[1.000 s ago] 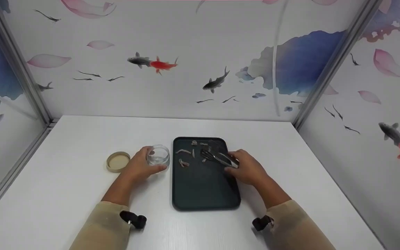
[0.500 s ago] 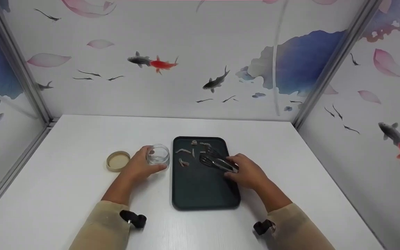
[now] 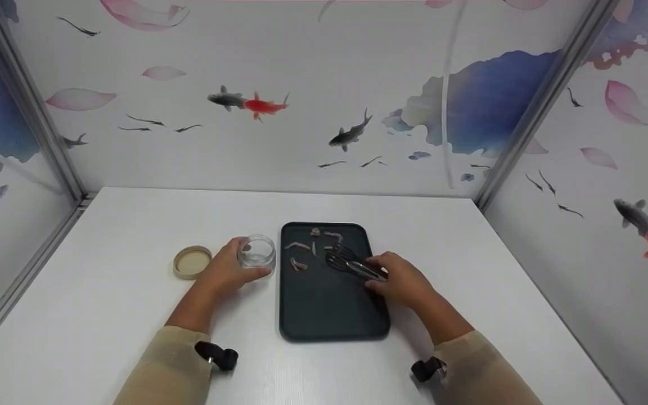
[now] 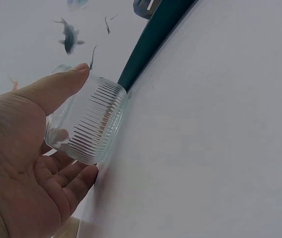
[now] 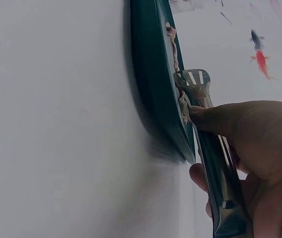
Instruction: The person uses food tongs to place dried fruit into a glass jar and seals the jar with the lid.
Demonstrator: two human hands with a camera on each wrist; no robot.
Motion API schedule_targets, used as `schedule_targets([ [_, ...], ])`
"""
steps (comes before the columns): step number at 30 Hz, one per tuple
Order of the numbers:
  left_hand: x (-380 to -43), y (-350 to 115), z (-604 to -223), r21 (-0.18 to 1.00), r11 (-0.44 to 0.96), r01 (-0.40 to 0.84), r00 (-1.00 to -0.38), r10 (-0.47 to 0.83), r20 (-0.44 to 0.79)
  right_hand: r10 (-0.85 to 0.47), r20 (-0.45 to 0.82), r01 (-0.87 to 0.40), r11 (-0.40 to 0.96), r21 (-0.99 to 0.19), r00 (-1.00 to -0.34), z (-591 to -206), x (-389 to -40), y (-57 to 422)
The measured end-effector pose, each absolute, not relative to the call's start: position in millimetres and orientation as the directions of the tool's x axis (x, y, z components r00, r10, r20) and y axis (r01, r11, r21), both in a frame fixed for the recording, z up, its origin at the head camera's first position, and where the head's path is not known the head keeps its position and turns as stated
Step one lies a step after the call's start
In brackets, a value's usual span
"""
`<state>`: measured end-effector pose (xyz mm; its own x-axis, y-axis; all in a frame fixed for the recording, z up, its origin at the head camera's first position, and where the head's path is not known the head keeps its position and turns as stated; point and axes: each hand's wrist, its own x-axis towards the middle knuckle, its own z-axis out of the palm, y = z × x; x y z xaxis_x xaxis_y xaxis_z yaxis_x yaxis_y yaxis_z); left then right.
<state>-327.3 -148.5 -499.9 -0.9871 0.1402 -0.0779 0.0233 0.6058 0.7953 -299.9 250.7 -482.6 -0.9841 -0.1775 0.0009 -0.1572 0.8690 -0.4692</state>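
Observation:
My left hand [image 3: 230, 269] grips a clear glass jar [image 3: 257, 252], thumb on the near side and fingers around the far side. In the left wrist view the ribbed wall of the jar [image 4: 94, 119] shows between thumb and fingers. My right hand [image 3: 403, 277] holds tongs [image 3: 358, 266] with dark slotted heads over the dark green tray [image 3: 332, 309]. Beside the tong heads lie small brownish dried strips [image 3: 333, 235]. In the right wrist view the thumb presses one arm of the tongs [image 5: 220, 178], and the slotted head is just over the tray's edge.
Left of the jar a round tan lid [image 3: 192, 262] lies on the white table [image 3: 133, 236]. More dried pieces [image 3: 298, 264] are scattered over the tray's far half. Printed wall panels [image 3: 301, 50] enclose the table at the back and sides.
My right hand has come slightly nearer to me, and the spread tongs have drawn closer together over the tray. The left hand and jar stay in place.

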Motion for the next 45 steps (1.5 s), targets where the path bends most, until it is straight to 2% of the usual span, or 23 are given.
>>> schedule_targets([
  [25, -326, -149, -500, 0.802, 0.596, 0.028, -0.988, 0.141, -0.070, -0.168, -0.001, -0.148, 0.868, -0.473, -0.986, -480, -298, 248],
  [45, -327, -147, -498, 0.795, 0.607, 0.004, -0.988, 0.126, -0.091, -0.209, 0.062, -0.213, 0.851, -0.479, -0.976, -457, -302, 234],
])
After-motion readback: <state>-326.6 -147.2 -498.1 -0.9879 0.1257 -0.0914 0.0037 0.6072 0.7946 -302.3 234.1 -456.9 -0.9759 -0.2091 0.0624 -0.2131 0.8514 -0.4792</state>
